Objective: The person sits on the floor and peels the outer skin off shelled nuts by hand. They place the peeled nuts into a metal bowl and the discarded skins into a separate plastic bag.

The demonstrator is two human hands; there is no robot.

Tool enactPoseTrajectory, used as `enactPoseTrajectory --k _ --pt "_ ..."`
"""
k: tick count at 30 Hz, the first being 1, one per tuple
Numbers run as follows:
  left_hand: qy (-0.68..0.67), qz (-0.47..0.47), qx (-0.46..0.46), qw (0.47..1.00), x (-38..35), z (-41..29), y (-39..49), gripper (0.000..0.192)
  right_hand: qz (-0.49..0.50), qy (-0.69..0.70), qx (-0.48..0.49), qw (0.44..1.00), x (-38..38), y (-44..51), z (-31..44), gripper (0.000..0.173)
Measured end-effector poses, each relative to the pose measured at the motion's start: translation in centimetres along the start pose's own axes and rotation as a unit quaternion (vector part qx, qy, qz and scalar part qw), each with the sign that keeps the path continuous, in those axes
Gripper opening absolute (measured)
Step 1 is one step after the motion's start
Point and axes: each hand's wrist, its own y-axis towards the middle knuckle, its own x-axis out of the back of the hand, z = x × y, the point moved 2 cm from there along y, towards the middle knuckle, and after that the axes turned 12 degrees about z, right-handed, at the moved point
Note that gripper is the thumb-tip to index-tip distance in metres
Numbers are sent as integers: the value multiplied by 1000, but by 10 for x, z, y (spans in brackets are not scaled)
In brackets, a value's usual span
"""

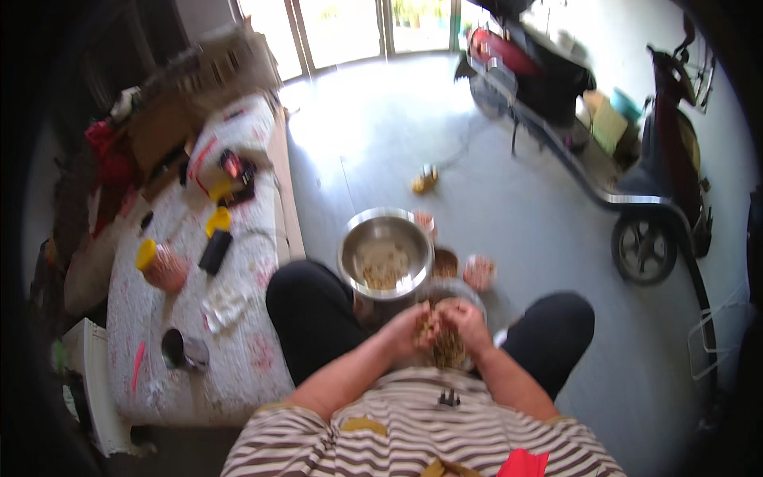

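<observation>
My left hand (pixel 412 327) is cupped around several small tan pieces that look like peanuts in their shells. Close beside it, my right hand (pixel 468 325) has its fingertips bunched together; blur hides whether a piece is between them. Both hands are over a pale, see-through container (pixel 472 291), with more unshelled peanuts (pixel 448 353) below them between my knees. A shiny steel basin (pixel 344 253) stands just ahead and to the left, with tan pieces (pixel 384 275) spread over its bottom.
Beyond my hands stand a jar of pinkish contents (pixel 480 272) and a brown container (pixel 445 262). Left is a cloth-covered low table (pixel 238 369) bearing a yellow-lidded jar (pixel 164 266), a black box (pixel 215 251) and a metal cup (pixel 183 350). A scooter (pixel 644 167) stands right.
</observation>
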Motion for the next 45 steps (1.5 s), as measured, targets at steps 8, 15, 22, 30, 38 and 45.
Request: enactPoseTrajectory --k 8,15,22,30,38,45 --pt "-11 -84 -57 995 3 -2 9 34 -80 69 6 994 11 -10 4 26" --pt "168 -98 -105 975 -8 -6 16 27 -64 28 -48 996 25 -11 -6 33" --pt "212 -86 -71 971 -12 -5 25 24 -67 9 -41 997 27 -6 -18 20" --pt "294 -131 -125 938 -2 -6 33 17 -73 -100 -55 991 27 1 -24 25" --pt "244 -141 -114 953 -1 -5 33 17 -108 -22 -77 991 32 -3 -24 19" --pt "357 -158 -149 908 2 -1 35 19 -100 -54 -92 989 26 -4 -27 18"
